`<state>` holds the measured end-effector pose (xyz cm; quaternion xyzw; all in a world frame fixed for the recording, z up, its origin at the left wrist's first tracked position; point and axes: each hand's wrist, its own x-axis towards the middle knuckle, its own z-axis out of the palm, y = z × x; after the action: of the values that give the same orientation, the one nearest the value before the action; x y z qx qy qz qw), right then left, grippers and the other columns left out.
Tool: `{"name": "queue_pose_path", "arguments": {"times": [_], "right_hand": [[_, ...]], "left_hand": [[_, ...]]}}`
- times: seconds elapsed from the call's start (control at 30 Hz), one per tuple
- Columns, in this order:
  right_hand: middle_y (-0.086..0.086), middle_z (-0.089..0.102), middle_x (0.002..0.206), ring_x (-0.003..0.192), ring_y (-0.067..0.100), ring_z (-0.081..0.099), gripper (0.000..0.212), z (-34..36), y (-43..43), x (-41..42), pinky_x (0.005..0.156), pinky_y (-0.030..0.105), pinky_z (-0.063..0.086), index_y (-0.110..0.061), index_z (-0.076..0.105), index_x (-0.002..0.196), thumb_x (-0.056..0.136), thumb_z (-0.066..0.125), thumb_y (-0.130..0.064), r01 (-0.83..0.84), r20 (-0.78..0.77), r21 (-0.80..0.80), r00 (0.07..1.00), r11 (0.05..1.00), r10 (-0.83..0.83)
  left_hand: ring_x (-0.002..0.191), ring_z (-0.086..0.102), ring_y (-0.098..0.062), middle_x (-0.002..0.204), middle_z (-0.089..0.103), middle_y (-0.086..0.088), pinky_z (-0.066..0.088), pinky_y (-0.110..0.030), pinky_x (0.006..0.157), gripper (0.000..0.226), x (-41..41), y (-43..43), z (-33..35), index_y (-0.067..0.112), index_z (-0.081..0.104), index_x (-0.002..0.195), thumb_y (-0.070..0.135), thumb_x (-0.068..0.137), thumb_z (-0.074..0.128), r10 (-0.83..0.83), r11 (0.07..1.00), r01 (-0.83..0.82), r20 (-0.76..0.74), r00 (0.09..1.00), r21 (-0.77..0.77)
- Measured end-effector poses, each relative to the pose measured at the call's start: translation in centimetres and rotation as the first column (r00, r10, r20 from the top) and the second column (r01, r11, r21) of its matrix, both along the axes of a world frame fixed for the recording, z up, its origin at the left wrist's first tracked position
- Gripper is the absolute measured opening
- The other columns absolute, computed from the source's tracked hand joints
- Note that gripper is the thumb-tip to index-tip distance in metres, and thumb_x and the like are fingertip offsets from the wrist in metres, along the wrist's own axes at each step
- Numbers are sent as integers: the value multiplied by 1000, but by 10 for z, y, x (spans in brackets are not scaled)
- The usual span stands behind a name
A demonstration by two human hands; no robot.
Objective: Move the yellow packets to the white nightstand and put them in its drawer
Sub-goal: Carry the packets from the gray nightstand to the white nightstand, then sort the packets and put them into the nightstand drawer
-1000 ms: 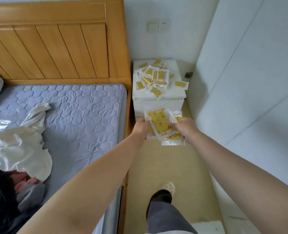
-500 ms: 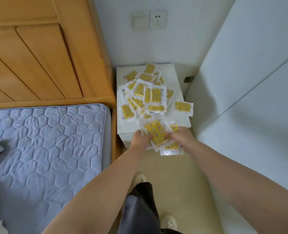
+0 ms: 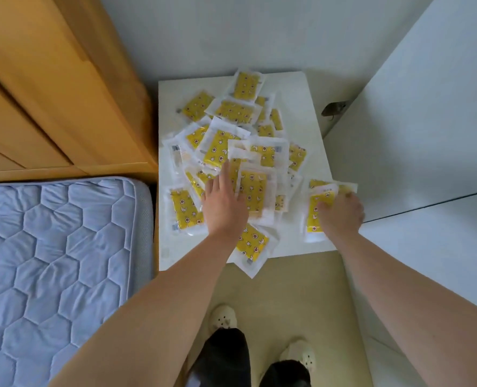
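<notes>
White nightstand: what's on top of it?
A heap of yellow packets, the left hand flat on it, the right hand gripping some at the edge. Packets underneath are covered.

1. Packets (image 3: 217, 149) are lying piled on the nightstand (image 3: 310, 107) at frame centre.
2. The mattress (image 3: 58, 261) is lying lower left, the headboard (image 3: 50, 93) rising above it.
3. The left hand (image 3: 223, 208) is resting on the pile, the right hand (image 3: 340, 213) gripping packets at its right.
</notes>
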<state>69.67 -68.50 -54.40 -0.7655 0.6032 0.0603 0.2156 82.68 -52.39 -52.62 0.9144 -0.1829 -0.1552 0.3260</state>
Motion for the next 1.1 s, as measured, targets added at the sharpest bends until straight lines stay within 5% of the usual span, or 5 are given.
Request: {"name": "queue_pose_path", "arguments": {"times": [0.1,0.2,0.27,0.43,1.1], "right_hand": [[20,11,156,144,33,12,58,-30,18,1,117,45,13,0,31,140,94,50,-30,-154,49,-4,987,988,154],[14,7,159,147,30,3,58,-39,34,13,118,46,7,-7,22,146,97,45,-26,-222,164,-71,959,972,231],[12,7,159,147,29,3,58,-41,36,19,117,47,8,-8,21,148,97,44,-24,-252,178,-92,948,963,265],[11,12,159,145,31,10,47,-36,25,5,118,42,12,-11,36,142,98,45,-25,-314,227,-133,914,940,337],[1,-1,160,147,23,9,56,-16,54,-62,110,41,31,-16,23,147,97,45,-27,-379,285,49,892,924,351]], "left_hand": [[145,11,-28,158,15,-7,8,-51,116,75,-6,-1,-31,35,14,152,17,92,56,-110,979,73,190,976,190],[146,11,-37,158,16,-12,6,-60,112,75,-11,-3,-50,33,37,144,-5,81,50,-293,943,213,333,896,257],[146,10,-36,158,18,-10,5,-59,113,60,-13,-3,-55,28,42,143,6,87,50,-399,901,292,347,849,322],[144,-22,-27,155,-25,0,-14,-52,113,72,-17,2,-59,30,-11,150,64,89,9,-488,804,322,244,838,500],[144,-24,-27,155,-28,-2,-10,-52,115,69,-42,14,-39,28,-21,145,60,94,11,-499,771,316,218,839,552]]}}
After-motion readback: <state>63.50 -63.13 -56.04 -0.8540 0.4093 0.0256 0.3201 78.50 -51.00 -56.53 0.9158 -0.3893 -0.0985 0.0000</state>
